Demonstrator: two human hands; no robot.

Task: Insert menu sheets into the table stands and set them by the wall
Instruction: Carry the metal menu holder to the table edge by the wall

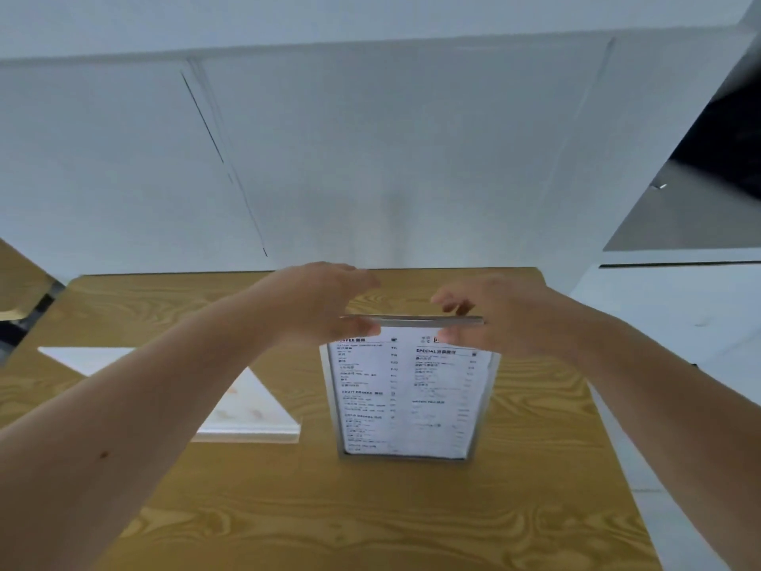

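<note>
A clear acrylic table stand (407,405) stands upright in the middle of the wooden table (288,508). A printed menu sheet (428,389) sits inside it, text facing me. My left hand (317,307) pinches the stand's top edge at its left corner, thumb in front and fingers behind. At the top right corner my right hand (494,319) grips the same edge the same way. A second stand (247,410) lies to the left on the table, holding a white sheet, partly hidden by my left forearm.
The white wall (370,158) rises right behind the table's far edge. Another wooden surface (16,278) shows at the far left. Pale floor (679,323) lies to the right of the table, with a dark opening at the upper right.
</note>
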